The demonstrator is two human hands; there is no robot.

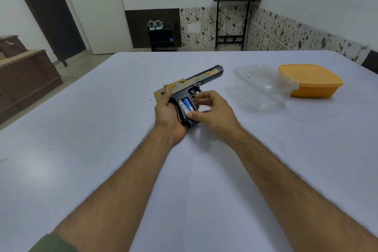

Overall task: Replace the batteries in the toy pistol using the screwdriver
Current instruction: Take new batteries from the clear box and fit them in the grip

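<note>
The toy pistol [196, 80], black with a tan slide, lies on its side in the middle of the white table [102, 149], barrel pointing away to the right. My left hand [168, 116] grips its handle from the left. The battery bay in the grip is uncovered and shows a silver battery [181, 107] and a blue battery [187, 104] side by side. My right hand [210, 109] rests against the grip, its thumb pressing the near end of the blue battery. No screwdriver or bay cover shows in view.
A clear plastic container [263, 86] stands to the right of the pistol, and an orange lidded box [311, 80] stands beyond it. A tiny dark speck [150, 100], perhaps a screw, lies left of the pistol. Furniture stands past the far table edge.
</note>
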